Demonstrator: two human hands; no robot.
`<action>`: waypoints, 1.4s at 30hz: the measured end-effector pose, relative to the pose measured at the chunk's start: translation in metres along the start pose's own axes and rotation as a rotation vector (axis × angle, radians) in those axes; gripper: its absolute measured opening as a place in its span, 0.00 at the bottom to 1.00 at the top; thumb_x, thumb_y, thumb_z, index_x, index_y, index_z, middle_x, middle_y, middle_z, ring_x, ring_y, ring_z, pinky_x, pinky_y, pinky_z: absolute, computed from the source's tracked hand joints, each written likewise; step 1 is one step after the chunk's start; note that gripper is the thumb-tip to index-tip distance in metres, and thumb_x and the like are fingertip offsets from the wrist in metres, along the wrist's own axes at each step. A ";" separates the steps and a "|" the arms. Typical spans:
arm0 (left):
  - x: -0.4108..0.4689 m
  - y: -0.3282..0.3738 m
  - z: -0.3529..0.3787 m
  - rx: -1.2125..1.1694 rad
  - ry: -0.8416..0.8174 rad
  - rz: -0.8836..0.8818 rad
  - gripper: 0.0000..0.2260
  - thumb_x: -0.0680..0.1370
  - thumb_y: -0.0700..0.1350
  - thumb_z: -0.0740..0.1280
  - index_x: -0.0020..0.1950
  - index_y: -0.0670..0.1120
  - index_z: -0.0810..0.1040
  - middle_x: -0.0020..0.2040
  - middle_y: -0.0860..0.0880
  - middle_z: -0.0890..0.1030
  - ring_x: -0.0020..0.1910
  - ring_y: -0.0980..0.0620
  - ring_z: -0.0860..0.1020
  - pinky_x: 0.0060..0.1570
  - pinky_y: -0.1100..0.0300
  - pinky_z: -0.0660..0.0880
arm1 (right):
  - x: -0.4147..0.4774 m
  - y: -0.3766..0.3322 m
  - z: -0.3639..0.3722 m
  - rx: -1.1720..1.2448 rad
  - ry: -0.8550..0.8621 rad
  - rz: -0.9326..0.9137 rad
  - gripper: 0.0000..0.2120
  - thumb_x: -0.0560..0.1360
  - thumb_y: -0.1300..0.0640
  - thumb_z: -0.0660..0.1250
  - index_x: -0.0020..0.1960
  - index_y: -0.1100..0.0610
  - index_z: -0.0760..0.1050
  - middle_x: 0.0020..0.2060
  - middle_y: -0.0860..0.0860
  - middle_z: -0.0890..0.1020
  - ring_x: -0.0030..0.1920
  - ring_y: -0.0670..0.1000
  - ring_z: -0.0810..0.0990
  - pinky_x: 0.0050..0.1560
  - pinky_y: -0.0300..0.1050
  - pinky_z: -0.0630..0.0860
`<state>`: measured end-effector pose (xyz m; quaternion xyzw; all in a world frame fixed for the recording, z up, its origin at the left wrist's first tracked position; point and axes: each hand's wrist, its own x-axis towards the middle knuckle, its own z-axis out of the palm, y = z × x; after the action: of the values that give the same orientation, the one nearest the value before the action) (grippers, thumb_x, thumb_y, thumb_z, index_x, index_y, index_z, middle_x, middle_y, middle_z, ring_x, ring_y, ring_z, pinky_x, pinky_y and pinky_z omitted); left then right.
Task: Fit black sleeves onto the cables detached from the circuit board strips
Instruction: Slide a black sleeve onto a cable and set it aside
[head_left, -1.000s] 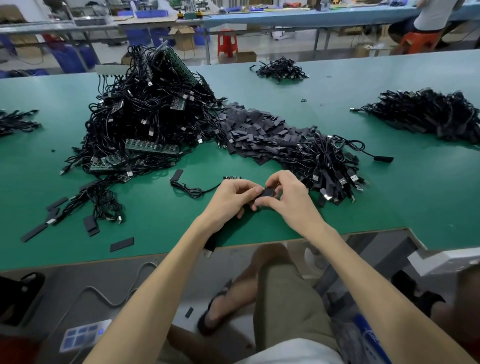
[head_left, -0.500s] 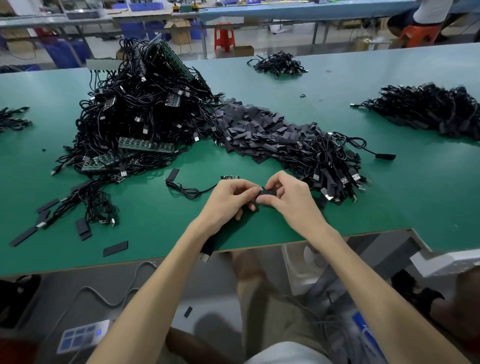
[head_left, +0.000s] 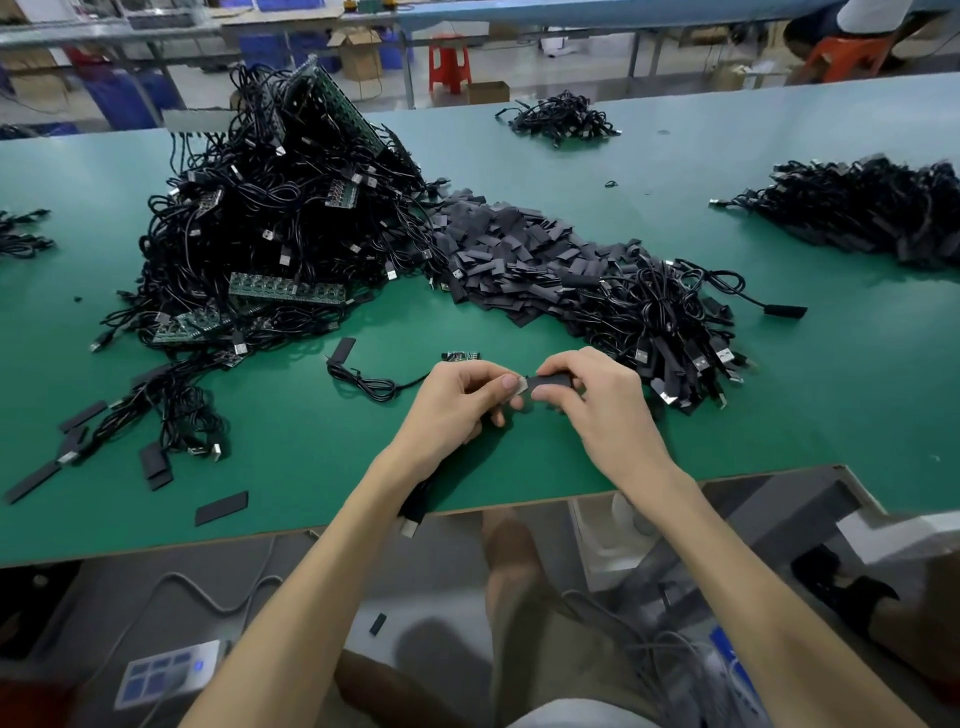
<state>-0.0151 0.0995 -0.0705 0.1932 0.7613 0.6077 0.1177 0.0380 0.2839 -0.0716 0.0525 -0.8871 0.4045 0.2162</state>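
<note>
Both hands meet over the near middle of the green table. My left hand grips a black cable whose metal plug tip shows between thumb and fingers; the cable's other end hangs off the table edge under my wrist. My right hand pinches a flat black sleeve right at that plug tip. A heap of loose black sleeves lies behind. A big tangle of cables with green circuit board strips rises at the left.
One cable with a sleeve lies left of my hands, next to a small board piece. Sleeved cables pile up to the right, more at far right. Stray sleeves dot the near left edge.
The hands stay at the same spot. The metal plug tip now shows at the sleeve's left end, where the sleeve was pinched between both hands before.
</note>
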 end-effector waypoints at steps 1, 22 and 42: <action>0.000 0.001 0.000 0.000 -0.001 -0.005 0.10 0.83 0.43 0.67 0.52 0.38 0.83 0.32 0.55 0.81 0.22 0.61 0.69 0.21 0.69 0.62 | 0.000 0.000 0.000 -0.005 0.015 -0.004 0.07 0.76 0.60 0.75 0.53 0.60 0.82 0.46 0.50 0.81 0.44 0.50 0.80 0.50 0.47 0.77; -0.002 0.002 -0.001 0.051 -0.011 0.022 0.09 0.83 0.42 0.66 0.50 0.40 0.84 0.30 0.57 0.80 0.22 0.62 0.69 0.24 0.72 0.61 | -0.002 -0.002 -0.003 0.106 0.032 0.051 0.05 0.75 0.67 0.73 0.49 0.60 0.83 0.43 0.50 0.80 0.35 0.47 0.81 0.35 0.36 0.79; -0.003 0.002 -0.002 0.056 -0.014 0.045 0.08 0.82 0.41 0.68 0.49 0.40 0.85 0.31 0.52 0.81 0.23 0.61 0.69 0.25 0.72 0.63 | -0.003 -0.005 0.000 0.098 -0.056 -0.013 0.05 0.74 0.64 0.75 0.49 0.59 0.84 0.43 0.53 0.81 0.35 0.49 0.81 0.38 0.39 0.79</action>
<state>-0.0127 0.0962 -0.0683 0.2180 0.7724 0.5874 0.1039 0.0424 0.2800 -0.0691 0.0801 -0.8716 0.4443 0.1912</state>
